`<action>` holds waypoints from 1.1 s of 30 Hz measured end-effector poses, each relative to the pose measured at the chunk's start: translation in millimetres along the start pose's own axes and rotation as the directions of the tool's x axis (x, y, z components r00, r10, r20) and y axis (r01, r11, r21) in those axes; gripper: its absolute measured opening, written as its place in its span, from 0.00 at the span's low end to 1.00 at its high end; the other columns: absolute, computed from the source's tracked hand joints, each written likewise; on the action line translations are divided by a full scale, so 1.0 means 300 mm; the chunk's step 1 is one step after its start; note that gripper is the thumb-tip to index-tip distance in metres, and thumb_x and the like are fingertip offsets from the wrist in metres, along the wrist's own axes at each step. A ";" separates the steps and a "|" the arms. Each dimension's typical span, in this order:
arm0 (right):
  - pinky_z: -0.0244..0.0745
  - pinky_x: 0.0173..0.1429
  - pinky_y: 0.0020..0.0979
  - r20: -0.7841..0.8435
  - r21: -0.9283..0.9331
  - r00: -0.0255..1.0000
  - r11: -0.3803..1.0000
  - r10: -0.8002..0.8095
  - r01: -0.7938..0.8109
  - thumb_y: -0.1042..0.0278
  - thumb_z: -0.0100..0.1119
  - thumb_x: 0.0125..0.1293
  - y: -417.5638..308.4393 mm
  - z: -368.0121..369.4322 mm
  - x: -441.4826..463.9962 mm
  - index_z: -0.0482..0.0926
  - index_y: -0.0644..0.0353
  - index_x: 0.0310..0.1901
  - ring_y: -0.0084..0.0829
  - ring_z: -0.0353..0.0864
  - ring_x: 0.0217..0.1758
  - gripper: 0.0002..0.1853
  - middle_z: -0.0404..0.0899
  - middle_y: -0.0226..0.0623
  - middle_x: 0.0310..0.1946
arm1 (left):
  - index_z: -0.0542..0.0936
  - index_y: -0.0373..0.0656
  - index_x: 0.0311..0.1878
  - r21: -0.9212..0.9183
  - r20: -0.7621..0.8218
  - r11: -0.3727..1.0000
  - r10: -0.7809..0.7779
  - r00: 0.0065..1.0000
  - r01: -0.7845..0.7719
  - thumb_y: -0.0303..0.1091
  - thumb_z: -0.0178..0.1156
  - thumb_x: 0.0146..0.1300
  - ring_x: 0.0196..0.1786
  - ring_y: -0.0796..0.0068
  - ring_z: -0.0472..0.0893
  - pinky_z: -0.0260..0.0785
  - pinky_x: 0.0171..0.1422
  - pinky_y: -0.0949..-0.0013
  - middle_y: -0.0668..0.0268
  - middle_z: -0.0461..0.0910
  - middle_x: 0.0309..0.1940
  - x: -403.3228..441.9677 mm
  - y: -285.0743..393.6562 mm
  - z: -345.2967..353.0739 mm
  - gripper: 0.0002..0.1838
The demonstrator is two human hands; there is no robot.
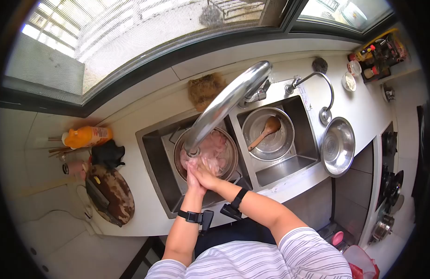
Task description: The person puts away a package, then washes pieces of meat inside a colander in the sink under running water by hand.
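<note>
Both of my hands are pressed together under the spout of the chrome faucet [229, 102], over the left sink basin. My left hand [193, 176] lies against my right hand [204, 174], palm to palm, with the fingers partly hidden by each other. Below them a metal pot [234, 158] stands in the basin and holds pale pink meat [214, 148]. Whether the fingertips touch the meat is unclear. Each wrist wears a black strap.
The right basin [287, 169] holds a metal bowl [285, 151] with a wooden spoon [265, 133]. A steel bowl [338, 146] sits at the counter's right. At the left are an orange bottle [88, 136] and a round board [122, 197] bearing a cleaver. A brown scrubber [203, 90] lies behind the basin.
</note>
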State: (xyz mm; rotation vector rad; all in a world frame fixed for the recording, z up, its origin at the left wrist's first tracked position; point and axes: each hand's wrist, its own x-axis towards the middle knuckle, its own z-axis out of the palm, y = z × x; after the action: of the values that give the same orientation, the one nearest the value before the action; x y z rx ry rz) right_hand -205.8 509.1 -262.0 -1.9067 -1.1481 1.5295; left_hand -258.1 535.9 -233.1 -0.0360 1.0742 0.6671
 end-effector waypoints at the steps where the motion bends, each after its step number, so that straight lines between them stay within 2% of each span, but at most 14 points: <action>1: 0.22 0.68 0.56 0.004 0.008 1.000 1.000 0.003 -0.003 0.35 0.20 0.65 -0.010 -0.012 0.000 0.52 0.41 0.68 0.48 0.25 0.73 0.33 0.34 0.45 0.71 | 0.56 0.45 0.66 -0.026 -0.044 1.000 -0.005 0.999 0.004 0.53 0.41 0.66 0.65 0.61 0.60 0.51 0.68 0.57 0.62 0.59 0.64 -0.020 0.000 0.026 0.31; 5: 0.22 0.68 0.56 0.019 -0.021 0.999 0.999 -0.036 0.036 0.34 0.22 0.64 -0.049 -0.030 -0.036 0.52 0.40 0.68 0.44 0.25 0.74 0.34 0.34 0.42 0.71 | 0.61 0.47 0.64 -0.047 -0.182 0.998 0.020 0.983 -0.029 0.54 0.38 0.67 0.62 0.64 0.63 0.53 0.67 0.62 0.65 0.62 0.62 -0.019 0.018 0.036 0.28; 8: 0.24 0.70 0.50 0.137 0.275 0.964 0.944 -0.227 0.183 0.36 0.22 0.65 -0.040 -0.015 -0.081 0.40 0.55 0.69 0.39 0.24 0.74 0.38 0.31 0.39 0.71 | 0.64 0.44 0.60 0.140 -0.226 0.984 0.137 0.965 -0.107 0.49 0.36 0.68 0.56 0.64 0.69 0.60 0.63 0.59 0.63 0.69 0.55 0.060 0.055 -0.056 0.24; 11: 0.23 0.71 0.47 0.145 0.109 0.956 0.964 -0.255 0.241 0.36 0.24 0.65 -0.066 -0.029 -0.085 0.39 0.57 0.69 0.39 0.24 0.74 0.39 0.31 0.40 0.71 | 0.64 0.43 0.59 0.189 -0.195 0.969 0.197 0.961 -0.160 0.48 0.39 0.68 0.55 0.64 0.71 0.63 0.61 0.60 0.63 0.69 0.54 0.076 0.047 -0.096 0.23; 17: 0.60 0.60 0.43 -0.262 -0.164 0.870 0.908 -0.417 0.386 0.50 0.36 0.68 -0.009 0.018 0.093 0.63 0.63 0.60 0.44 0.65 0.59 0.27 0.68 0.44 0.56 | 0.71 0.47 0.55 0.048 0.574 0.967 0.179 0.799 -0.251 0.58 0.45 0.63 0.52 0.64 0.73 0.65 0.57 0.59 0.63 0.73 0.52 -0.027 0.003 -0.096 0.27; 18: 0.64 0.57 0.39 -0.080 0.500 0.952 0.815 -0.294 0.294 0.53 0.36 0.69 0.002 0.017 0.114 0.66 0.66 0.57 0.41 0.70 0.54 0.25 0.72 0.43 0.52 | 0.67 0.45 0.57 0.146 0.363 0.975 0.106 0.926 -0.169 0.54 0.43 0.65 0.54 0.63 0.71 0.64 0.59 0.59 0.62 0.71 0.54 0.001 0.034 -0.120 0.26; 19: 0.67 0.53 0.35 0.148 0.918 0.941 0.396 -0.304 -0.017 0.56 0.35 0.70 -0.017 -0.026 0.125 0.68 0.68 0.54 0.37 0.74 0.49 0.23 0.75 0.42 0.49 | 0.64 0.42 0.59 0.219 0.132 0.973 0.043 0.990 -0.071 0.49 0.40 0.67 0.56 0.62 0.70 0.63 0.61 0.60 0.61 0.68 0.55 -0.005 0.060 -0.063 0.24; 21: 0.71 0.47 0.30 0.081 0.726 0.956 0.674 -0.281 0.137 0.54 0.36 0.70 -0.040 -0.121 0.057 0.71 0.68 0.51 0.30 0.77 0.41 0.23 0.77 0.39 0.44 | 0.65 0.42 0.58 0.201 0.136 0.980 -0.033 0.990 0.005 0.47 0.42 0.67 0.56 0.61 0.70 0.63 0.61 0.60 0.61 0.68 0.55 -0.061 0.090 -0.020 0.23; 24: 0.70 0.48 0.27 0.260 0.917 0.950 0.351 -0.172 -0.188 0.48 0.38 0.69 -0.032 -0.141 0.002 0.74 0.63 0.50 0.23 0.75 0.42 0.25 0.78 0.34 0.41 | 0.69 0.48 0.52 0.079 0.400 0.995 -0.088 0.912 0.062 0.43 0.44 0.66 0.53 0.63 0.73 0.67 0.58 0.57 0.65 0.72 0.49 -0.118 0.150 0.001 0.16; 29: 0.71 0.40 0.25 0.415 0.522 0.902 0.843 -0.122 -0.126 0.56 0.61 0.57 0.105 -0.269 0.057 0.75 0.60 0.41 0.18 0.72 0.36 0.17 0.76 0.30 0.34 | 0.71 0.43 0.49 -0.061 0.395 0.998 0.037 0.918 -0.014 0.46 0.47 0.64 0.52 0.61 0.73 0.63 0.60 0.55 0.62 0.74 0.47 -0.052 0.211 -0.074 0.18; 30: 0.72 0.36 0.26 0.171 0.561 0.967 0.826 -0.189 0.062 0.64 0.65 0.51 0.088 -0.265 0.060 0.73 0.59 0.37 0.20 0.73 0.33 0.15 0.76 0.30 0.31 | 0.71 0.40 0.48 -0.007 0.341 1.000 0.019 0.940 -0.018 0.46 0.47 0.64 0.52 0.60 0.72 0.63 0.61 0.54 0.60 0.74 0.46 -0.031 0.208 -0.078 0.20; 31: 0.72 0.36 0.26 0.175 0.558 0.966 0.827 -0.191 0.062 0.64 0.65 0.51 0.075 -0.255 0.050 0.73 0.59 0.37 0.20 0.73 0.33 0.15 0.76 0.30 0.31 | 0.70 0.37 0.48 0.046 0.285 0.999 0.003 0.959 -0.017 0.47 0.47 0.64 0.52 0.59 0.72 0.62 0.61 0.53 0.58 0.74 0.46 -0.019 0.205 -0.087 0.21; 32: 0.72 0.36 0.26 0.038 0.537 0.982 0.833 -0.184 0.135 0.64 0.64 0.51 0.059 -0.236 0.038 0.72 0.59 0.38 0.20 0.73 0.32 0.15 0.76 0.32 0.31 | 0.70 0.32 0.48 0.175 0.408 0.985 -0.061 0.911 -0.012 0.48 0.46 0.64 0.52 0.56 0.72 0.62 0.60 0.53 0.54 0.74 0.46 -0.001 0.190 -0.092 0.24; 33: 0.72 0.36 0.25 -0.102 0.505 0.979 0.839 -0.178 0.205 0.64 0.64 0.52 0.032 -0.219 0.022 0.71 0.59 0.38 0.21 0.73 0.31 0.15 0.76 0.33 0.30 | 0.70 0.35 0.48 0.000 0.160 0.991 -0.129 0.979 0.131 0.48 0.44 0.64 0.54 0.56 0.71 0.62 0.59 0.55 0.54 0.74 0.46 0.155 0.148 -0.261 0.23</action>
State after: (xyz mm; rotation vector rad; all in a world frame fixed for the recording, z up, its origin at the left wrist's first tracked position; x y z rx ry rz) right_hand -140.4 519.4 -253.7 -1.4154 -0.7735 1.4797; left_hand -329.7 567.7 -297.3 -0.0601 0.9061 0.5481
